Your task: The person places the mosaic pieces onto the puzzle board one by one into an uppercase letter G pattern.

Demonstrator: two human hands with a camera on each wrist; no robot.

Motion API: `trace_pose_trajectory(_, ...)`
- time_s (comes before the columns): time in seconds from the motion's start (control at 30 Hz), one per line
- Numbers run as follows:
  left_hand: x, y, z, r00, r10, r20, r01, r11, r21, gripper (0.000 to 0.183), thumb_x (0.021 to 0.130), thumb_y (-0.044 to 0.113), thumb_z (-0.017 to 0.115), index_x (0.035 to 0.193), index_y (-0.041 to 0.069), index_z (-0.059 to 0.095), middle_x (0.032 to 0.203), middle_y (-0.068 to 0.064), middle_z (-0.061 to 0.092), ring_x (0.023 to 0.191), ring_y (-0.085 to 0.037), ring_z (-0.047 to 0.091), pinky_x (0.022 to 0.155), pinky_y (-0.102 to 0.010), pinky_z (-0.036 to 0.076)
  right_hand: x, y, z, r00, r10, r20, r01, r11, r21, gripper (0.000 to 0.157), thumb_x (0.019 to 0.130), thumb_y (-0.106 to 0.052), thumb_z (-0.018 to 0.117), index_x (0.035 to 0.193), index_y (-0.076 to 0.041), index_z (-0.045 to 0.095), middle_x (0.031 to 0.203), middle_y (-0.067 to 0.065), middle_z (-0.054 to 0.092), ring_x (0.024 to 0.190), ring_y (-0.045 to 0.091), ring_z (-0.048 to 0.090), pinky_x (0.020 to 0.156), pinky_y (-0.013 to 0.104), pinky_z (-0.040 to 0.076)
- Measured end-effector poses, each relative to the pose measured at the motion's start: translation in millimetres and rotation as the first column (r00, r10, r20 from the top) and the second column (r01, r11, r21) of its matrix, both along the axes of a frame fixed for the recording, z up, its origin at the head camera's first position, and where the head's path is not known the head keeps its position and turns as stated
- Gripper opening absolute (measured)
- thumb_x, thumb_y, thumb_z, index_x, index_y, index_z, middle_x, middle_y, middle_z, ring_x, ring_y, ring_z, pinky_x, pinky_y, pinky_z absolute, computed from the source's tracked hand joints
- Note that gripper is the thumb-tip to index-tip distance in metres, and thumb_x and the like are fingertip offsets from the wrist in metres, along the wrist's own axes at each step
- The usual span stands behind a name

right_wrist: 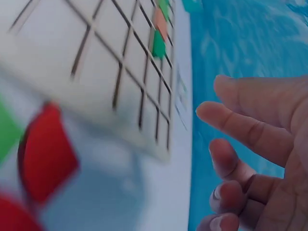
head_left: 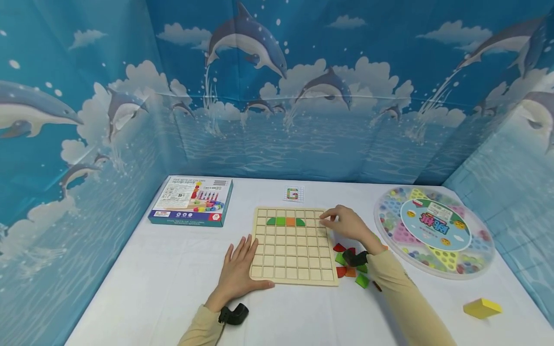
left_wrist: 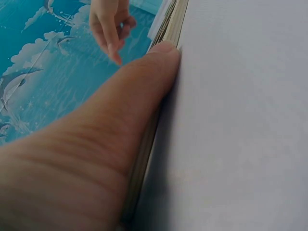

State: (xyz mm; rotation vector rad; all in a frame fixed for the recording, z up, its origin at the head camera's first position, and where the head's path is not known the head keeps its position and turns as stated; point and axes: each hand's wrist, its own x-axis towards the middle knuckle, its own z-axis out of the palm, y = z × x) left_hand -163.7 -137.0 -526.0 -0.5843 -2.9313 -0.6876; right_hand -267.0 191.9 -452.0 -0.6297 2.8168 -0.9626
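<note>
A wooden grid board (head_left: 285, 262) lies on the table. In its second row sit a light green square (head_left: 281, 221), an orange square (head_left: 291, 221) and a dark green rounded piece (head_left: 300, 222) at the right, matched by another rounded green piece (head_left: 270, 221) at the left. My left hand (head_left: 238, 271) has its fingers spread along the board's left edge and its thumb at the front edge. Over the upper right edge is my right hand (head_left: 346, 223); in the right wrist view its thumb and index finger (right_wrist: 245, 130) are apart, nothing between them.
Loose red, green and orange pieces (head_left: 362, 280) lie right of the board, partly under my right forearm. A pattern card (head_left: 294, 194) is behind the board. A boxed set (head_left: 190, 202) stands at left, a round game board (head_left: 434, 230) at right, a yellow block (head_left: 482, 308) front right.
</note>
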Motion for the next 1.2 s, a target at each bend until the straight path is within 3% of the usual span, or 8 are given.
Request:
trace_pose_trajectory(0.1, -0.4, 0, -0.6, 1.000, -0.002, -0.002, 0.002, 1.000, -0.003, 0.119, 0.064, 0.074, 0.067, 0.150, 0.004, 0.024, 0.155, -0.015, 0.017, 0.142, -0.030, 0.010, 0.111, -0.052, 0.002, 9.0, 20, 1.3, 0.998, -0.054, -0.032, 0.054, 0.999, -0.005, 0.021, 0.092, -0.022, 0.064, 0.102, -0.006, 0.073, 0.083, 0.002, 0.058, 0.060, 0.017, 0.043, 0.051, 0.032, 0.037)
trace_pose_trajectory(0.27, -1.5, 0, -2.2, 1.000, 0.003, -0.009, -0.003, 1.000, -0.010, 0.119, 0.065, 0.075, 0.066, 0.150, 0.005, 0.024, 0.156, -0.014, 0.016, 0.142, -0.029, 0.009, 0.111, -0.051, 0.002, 27.4, 45, 4.9, 0.995, -0.102, 0.001, 0.102, 0.995, 0.011, 0.014, 0.089, -0.024, 0.068, 0.092, -0.011, 0.073, 0.076, -0.002, 0.058, 0.059, 0.017, 0.045, 0.049, 0.031, 0.039)
trace_pose_trajectory(0.43, -2.1, 0, -2.9, 1.000, 0.005, -0.002, -0.005, 1.000, -0.017, 0.119, 0.064, 0.076, 0.066, 0.151, 0.006, 0.023, 0.156, -0.013, 0.015, 0.143, -0.028, 0.008, 0.111, -0.050, 0.001, 44.1, 55, -0.7, 0.995, -0.096, 0.026, 0.094, 0.994, 0.051, 0.008, 0.086, -0.024, 0.072, 0.081, -0.017, 0.070, 0.069, -0.007, 0.057, 0.060, 0.016, 0.046, 0.052, 0.029, 0.038)
trace_pose_trajectory(0.6, -1.4, 0, -2.6, 1.000, 0.006, 0.003, -0.006, 1.000, -0.010, 0.119, 0.064, 0.074, 0.067, 0.151, 0.006, 0.022, 0.156, -0.013, 0.015, 0.143, -0.028, 0.008, 0.111, -0.050, 0.001, 57.9, 52, -11.3, 0.994, -0.097, 0.059, 0.091, 0.991, 0.095, 0.017, 0.080, -0.031, 0.077, 0.074, -0.021, 0.065, 0.062, -0.008, 0.052, 0.055, 0.013, 0.045, 0.049, 0.026, 0.036)
trace_pose_trajectory(0.93, -0.7, 1, -3.3, 1.000, 0.006, -0.003, -0.006, 1.000, -0.010, 0.119, 0.064, 0.074, 0.067, 0.151, 0.005, 0.023, 0.156, -0.013, 0.016, 0.143, -0.028, 0.009, 0.111, -0.051, 0.002, 67.8, 42, -25.8, 0.990, -0.130, 0.054, 0.119, 0.980, 0.161, 0.033, 0.070, -0.047, 0.081, 0.069, -0.022, 0.059, 0.060, -0.009, 0.049, 0.054, 0.011, 0.045, 0.048, 0.028, 0.035)
trace_pose_trajectory(1.2, -0.4, 1, -2.7, 1.000, 0.005, -0.008, -0.005, 1.000, -0.006, 0.118, 0.064, 0.073, 0.068, 0.150, 0.004, 0.024, 0.155, -0.015, 0.017, 0.142, -0.030, 0.010, 0.111, -0.051, 0.003, 67.1, 43, -19.8, 0.980, -0.181, 0.084, 0.165, 0.971, 0.172, 0.028, 0.070, -0.035, 0.084, 0.071, -0.018, 0.061, 0.060, -0.006, 0.051, 0.054, 0.013, 0.045, 0.049, 0.029, 0.035)
